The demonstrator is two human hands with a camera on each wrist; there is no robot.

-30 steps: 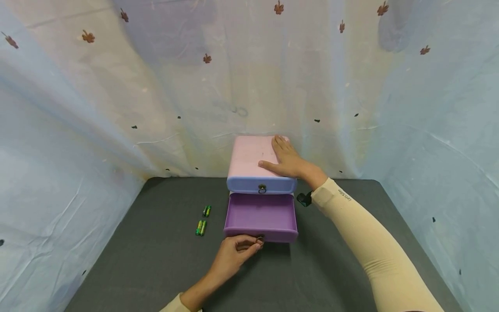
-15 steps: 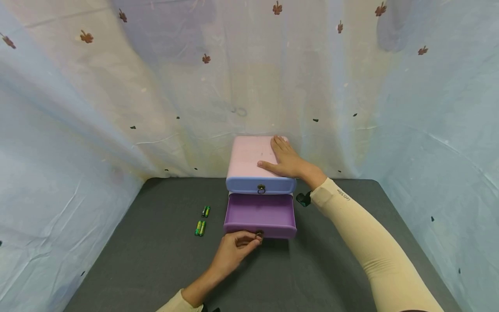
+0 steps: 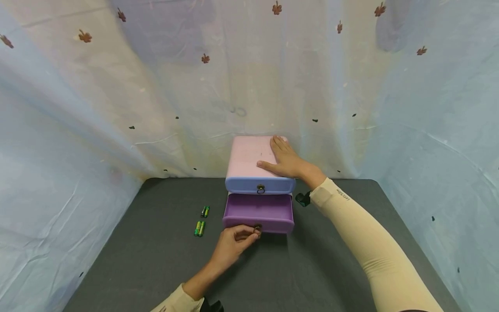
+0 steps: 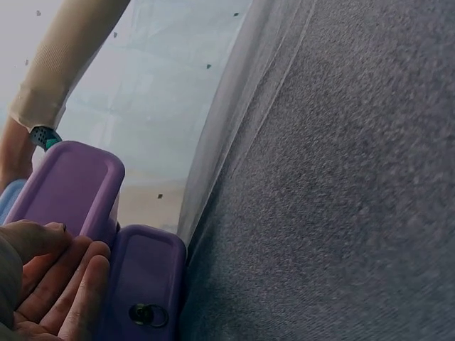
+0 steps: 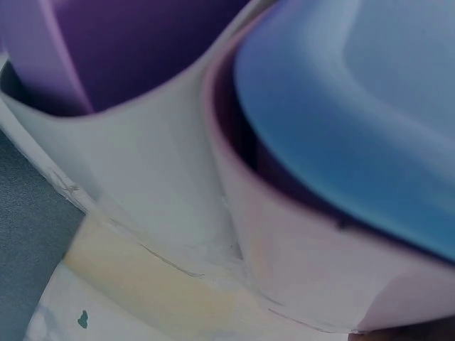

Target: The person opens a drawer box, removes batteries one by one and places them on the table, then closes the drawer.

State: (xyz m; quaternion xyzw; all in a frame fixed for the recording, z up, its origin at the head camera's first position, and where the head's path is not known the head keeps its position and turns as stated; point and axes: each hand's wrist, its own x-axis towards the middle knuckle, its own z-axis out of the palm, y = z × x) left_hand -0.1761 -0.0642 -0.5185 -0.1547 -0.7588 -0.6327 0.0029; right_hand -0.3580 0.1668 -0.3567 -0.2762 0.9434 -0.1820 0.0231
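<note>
A small drawer cabinet [image 3: 247,154] with a pink top stands at the back of the table. Its blue drawer [image 3: 239,185] is closed, its ring pull hanging in front. Beneath it a purple drawer [image 3: 277,226] is partly out, with nothing visible inside. My left hand [image 3: 228,248] pinches that drawer's ring pull [image 3: 257,228] between thumb and fingers. My right hand [image 3: 287,162] lies flat on the pink top, fingers spread. Lower down, the left wrist view shows a darker purple drawer [image 4: 149,273] with its own ring pull [image 4: 158,315], closed.
Several green batteries lie left of the cabinet, one pair [image 3: 205,211] behind another pair [image 3: 199,228]. The dark grey table [image 3: 156,260] meets a pale curtain [image 3: 195,95] at the back and sides.
The purple drawer has slid partway back toward the cabinet, my left hand moving with it on the ring pull. My right hand stays on the pink top.
</note>
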